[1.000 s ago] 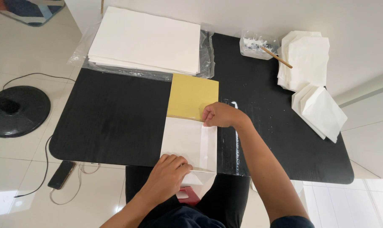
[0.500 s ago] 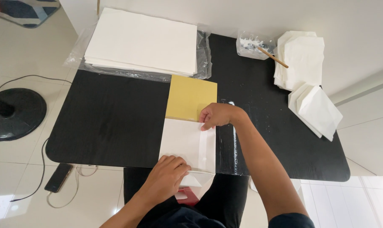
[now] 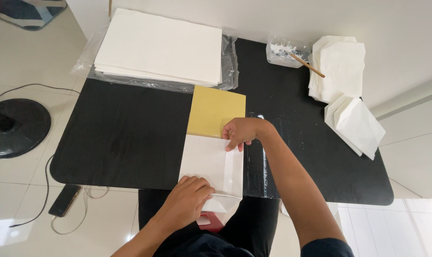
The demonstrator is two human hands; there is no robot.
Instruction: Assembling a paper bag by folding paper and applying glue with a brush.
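Little has moved since the earlier frames: both hands stay on the white sheet (image 3: 207, 159), the right hand (image 3: 239, 133) having crept a touch along its far edge; the left hand (image 3: 189, 200) remains at the near end.

That sheet lies lengthwise on the black table (image 3: 120, 138), its near end folded and hanging over the table's edge above the lap; its far end overlaps a yellow card (image 3: 216, 109); the right hand's fingers are bent, tips pressing flat on the sheet's top right corner, gripping nothing; the left hand is loosely curled, knuckles up, pressing on the fold at the near end; whether it pinches the paper I cannot tell.

Beyond the card sits a paper stack (image 3: 161, 47) on clear plastic; a glue tub (image 3: 282, 52) with a stick (image 3: 307, 65) stands to the right, beside piled folded bags (image 3: 342, 71); a phone (image 3: 65, 200) lies on the floor.
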